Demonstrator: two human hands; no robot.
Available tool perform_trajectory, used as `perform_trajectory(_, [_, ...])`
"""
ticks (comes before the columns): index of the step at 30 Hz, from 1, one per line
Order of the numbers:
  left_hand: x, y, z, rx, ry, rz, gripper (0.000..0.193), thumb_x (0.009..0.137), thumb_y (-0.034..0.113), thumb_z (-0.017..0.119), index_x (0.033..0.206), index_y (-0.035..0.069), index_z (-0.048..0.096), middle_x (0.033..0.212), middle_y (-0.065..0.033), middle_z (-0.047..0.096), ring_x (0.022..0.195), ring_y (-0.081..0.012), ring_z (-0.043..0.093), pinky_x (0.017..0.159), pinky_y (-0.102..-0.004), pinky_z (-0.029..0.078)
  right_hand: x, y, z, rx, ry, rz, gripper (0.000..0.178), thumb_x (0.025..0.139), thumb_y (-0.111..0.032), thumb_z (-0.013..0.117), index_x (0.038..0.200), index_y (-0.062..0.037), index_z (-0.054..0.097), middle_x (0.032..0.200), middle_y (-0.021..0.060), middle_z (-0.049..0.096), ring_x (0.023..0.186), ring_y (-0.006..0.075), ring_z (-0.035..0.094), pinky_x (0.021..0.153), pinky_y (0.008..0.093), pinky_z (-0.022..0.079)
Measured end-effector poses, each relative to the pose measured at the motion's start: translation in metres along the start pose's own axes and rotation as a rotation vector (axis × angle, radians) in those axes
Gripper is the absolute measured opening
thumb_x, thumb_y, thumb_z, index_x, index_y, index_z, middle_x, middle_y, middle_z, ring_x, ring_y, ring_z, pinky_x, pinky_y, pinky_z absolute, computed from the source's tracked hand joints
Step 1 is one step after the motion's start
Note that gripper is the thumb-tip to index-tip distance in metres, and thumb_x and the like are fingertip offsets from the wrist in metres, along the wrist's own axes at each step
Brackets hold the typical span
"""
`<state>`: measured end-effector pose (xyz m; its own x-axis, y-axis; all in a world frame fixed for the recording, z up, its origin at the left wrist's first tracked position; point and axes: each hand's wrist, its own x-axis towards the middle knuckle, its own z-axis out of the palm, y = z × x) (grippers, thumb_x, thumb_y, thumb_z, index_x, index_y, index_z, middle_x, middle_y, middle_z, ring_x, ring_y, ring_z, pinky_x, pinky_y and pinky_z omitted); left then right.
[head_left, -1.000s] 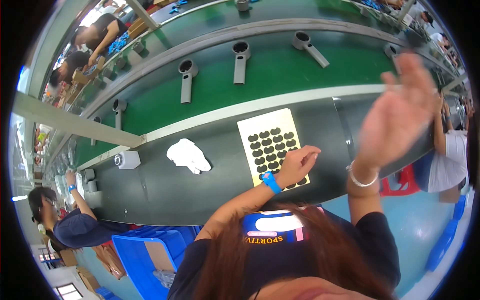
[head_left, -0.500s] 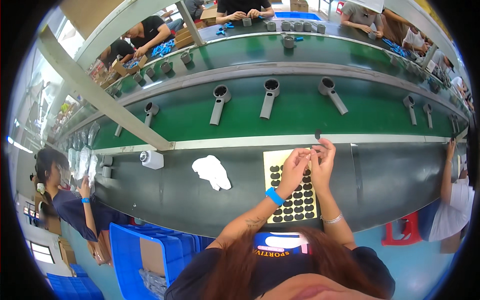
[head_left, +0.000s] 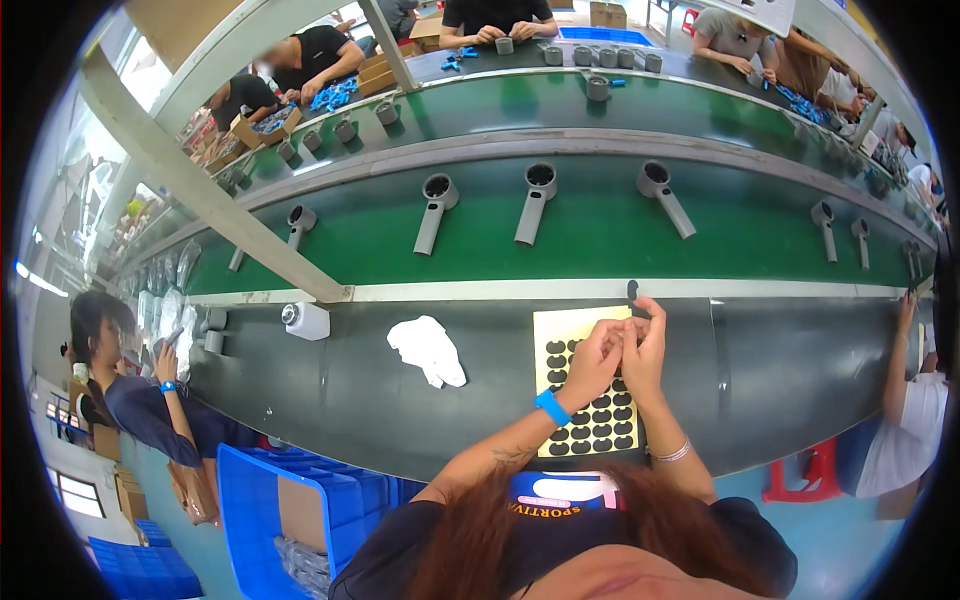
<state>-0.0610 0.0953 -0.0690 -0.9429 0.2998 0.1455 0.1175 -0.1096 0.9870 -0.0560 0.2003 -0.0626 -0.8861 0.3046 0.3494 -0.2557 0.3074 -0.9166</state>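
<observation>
A pale yellow sheet (head_left: 570, 322) with rows of black rounded stickers lies on the dark bench in front of me. Over its upper part my left hand (head_left: 598, 358) is closed, thumb and fingertips pinched together. Whatever lies in that pinch is too small to make out. My right hand (head_left: 645, 350) meets it at the fingertips, thumb and fingers bent. On its raised index fingertip sits one black sticker (head_left: 632, 289), standing clear of the sheet. Both hands hide some stickers beneath them.
A crumpled white cloth (head_left: 428, 350) and a white bottle (head_left: 306, 321) lie to the left. Beyond the pale ledge, grey handheld fans (head_left: 532, 205) rest on the green conveyor (head_left: 590, 235). A slanted metal post (head_left: 200, 180) crosses at left. Blue crates (head_left: 235, 500) stand below; co-workers sit around.
Both hands stay fingertip to fingertip, the sticker still on the right index finger. They and the sheet appear slightly lower in view, as the whole scene shifts a little.
</observation>
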Motion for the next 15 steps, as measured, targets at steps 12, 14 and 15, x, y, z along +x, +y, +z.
perform_trajectory(12, [-0.001,0.001,0.002,0.089,-0.028,-0.027,0.022,0.092,-0.002,0.047,0.114,0.000,0.049,0.083,-0.0048,0.062,0.069,-0.0054,0.055,0.059,-0.0199,0.043,0.002,-0.007,-0.011,-0.024,-0.099,0.040,0.035,0.089,0.001,0.047,0.123,0.0019,0.043,0.117,0.0144,0.045,0.082,0.0182,0.057,0.072,0.0301,0.048])
perform_trajectory(14, [-0.001,0.004,0.002,0.091,-0.036,-0.051,0.023,0.092,-0.002,0.047,0.114,0.000,0.049,0.084,-0.0048,0.063,0.069,-0.0051,0.055,0.059,-0.0198,0.043,0.001,-0.006,-0.012,-0.013,-0.101,0.050,0.035,0.089,0.001,0.048,0.124,0.0018,0.043,0.118,0.0146,0.045,0.081,0.0183,0.057,0.072,0.0301,0.047])
perform_trajectory(15, [-0.002,0.005,0.002,0.089,-0.048,-0.073,0.023,0.092,-0.002,0.048,0.114,0.000,0.049,0.085,-0.0048,0.063,0.070,-0.0049,0.055,0.059,-0.0197,0.043,0.001,-0.005,-0.012,-0.005,-0.101,0.060,0.035,0.089,0.001,0.048,0.124,0.0018,0.043,0.120,0.0149,0.044,0.081,0.0184,0.057,0.072,0.0301,0.047])
